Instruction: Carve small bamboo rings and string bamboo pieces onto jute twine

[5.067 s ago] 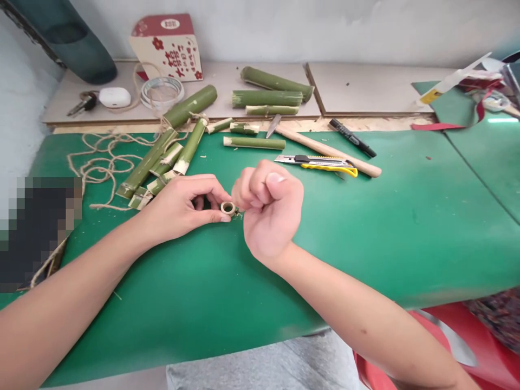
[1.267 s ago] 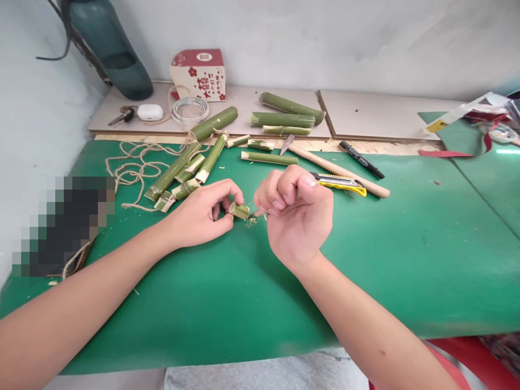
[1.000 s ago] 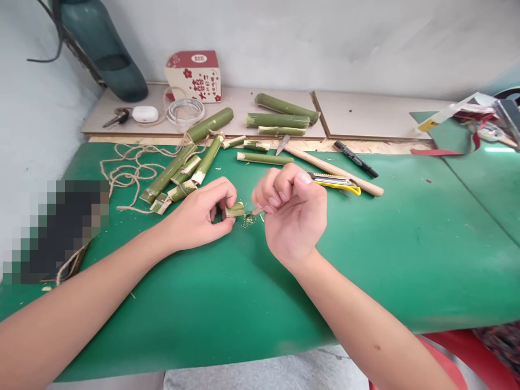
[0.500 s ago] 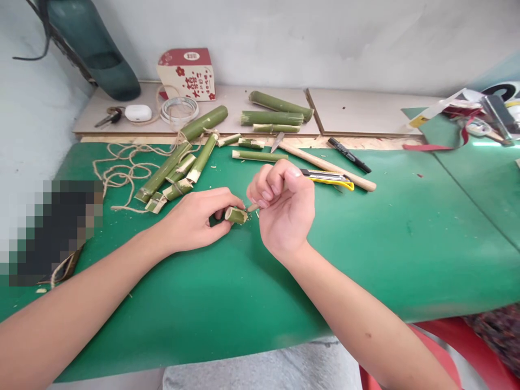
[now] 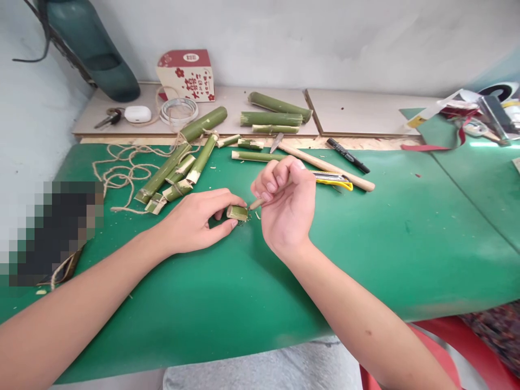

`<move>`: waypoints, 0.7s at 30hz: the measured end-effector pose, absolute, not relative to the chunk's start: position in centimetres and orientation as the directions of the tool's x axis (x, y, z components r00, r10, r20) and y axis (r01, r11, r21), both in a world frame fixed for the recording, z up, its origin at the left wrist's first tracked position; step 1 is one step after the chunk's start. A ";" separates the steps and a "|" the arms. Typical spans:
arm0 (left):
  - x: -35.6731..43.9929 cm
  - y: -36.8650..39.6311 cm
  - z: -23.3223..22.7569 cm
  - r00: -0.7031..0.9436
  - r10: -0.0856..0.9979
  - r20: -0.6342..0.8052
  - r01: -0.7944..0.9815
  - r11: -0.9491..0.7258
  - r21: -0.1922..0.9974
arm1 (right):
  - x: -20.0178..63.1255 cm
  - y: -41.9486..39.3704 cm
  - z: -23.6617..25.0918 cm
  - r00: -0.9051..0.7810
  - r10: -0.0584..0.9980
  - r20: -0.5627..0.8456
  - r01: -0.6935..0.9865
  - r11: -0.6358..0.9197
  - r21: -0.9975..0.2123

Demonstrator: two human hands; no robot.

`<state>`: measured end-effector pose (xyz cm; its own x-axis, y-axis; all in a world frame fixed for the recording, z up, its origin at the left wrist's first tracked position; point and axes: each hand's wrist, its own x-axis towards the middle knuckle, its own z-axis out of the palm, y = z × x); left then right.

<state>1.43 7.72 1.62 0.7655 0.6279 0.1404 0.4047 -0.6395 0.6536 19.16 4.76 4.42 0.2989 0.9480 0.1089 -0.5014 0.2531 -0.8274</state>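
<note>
My left hand point(image 5: 199, 219) rests on the green table and pinches a short bamboo piece point(image 5: 236, 213) between thumb and fingers. The bamboo lies on its side, its cut end facing right. In my right hand point(image 5: 286, 208), palm turned up and fingers curled, is a slim wooden-handled tool point(image 5: 256, 203). Its narrow dark tip is at the bamboo's right end; the exact shape of the tip is too small to tell. Small shavings point(image 5: 246, 219) lie around that end. Just behind my right hand is a yellow utility knife point(image 5: 339, 183).
Several cut bamboo lengths point(image 5: 164, 172) and loose twine point(image 5: 122, 170) lie at the left. A wooden-handled hammer point(image 5: 325, 165) and a black marker point(image 5: 348, 155) are behind my right hand. More bamboo point(image 5: 271, 118) sits on the back ledge, with a red-and-cream box point(image 5: 187, 76) farther left.
The bamboo piece has rolled slightly between my left fingers, showing a different side. My right hand has shifted a little to the right, exposing more of the tool's handle.
</note>
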 end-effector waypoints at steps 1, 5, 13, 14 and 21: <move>1.4 7.7 1.6 0.764 0.630 0.136 0.409 -0.637 0.654 | 19.2 4.8 4.5 0.297 0.948 0.113 -0.501 0.255 -0.827; 1.4 7.8 1.3 0.749 0.652 0.119 0.421 -0.607 0.674 | 19.2 4.9 4.7 0.315 0.943 0.111 -0.479 0.259 -0.839; 1.4 7.7 1.4 0.567 0.793 0.224 0.559 -0.570 0.602 | 19.4 5.2 4.4 0.388 0.916 0.102 -0.439 0.281 -0.853; 1.4 7.7 1.4 0.543 0.814 0.205 0.578 -0.540 0.612 | 19.4 5.2 4.3 0.382 0.919 0.101 -0.438 0.277 -0.855; 1.6 8.0 1.4 0.596 0.771 0.225 0.526 -0.586 0.616 | 19.4 5.3 3.9 0.324 0.938 0.125 -0.436 0.265 -0.860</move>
<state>1.55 8.02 1.38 0.5959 0.7709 0.2252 0.5260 -0.5865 0.6160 19.40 5.27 3.89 0.3240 0.9378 0.1247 -0.4357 0.2649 -0.8602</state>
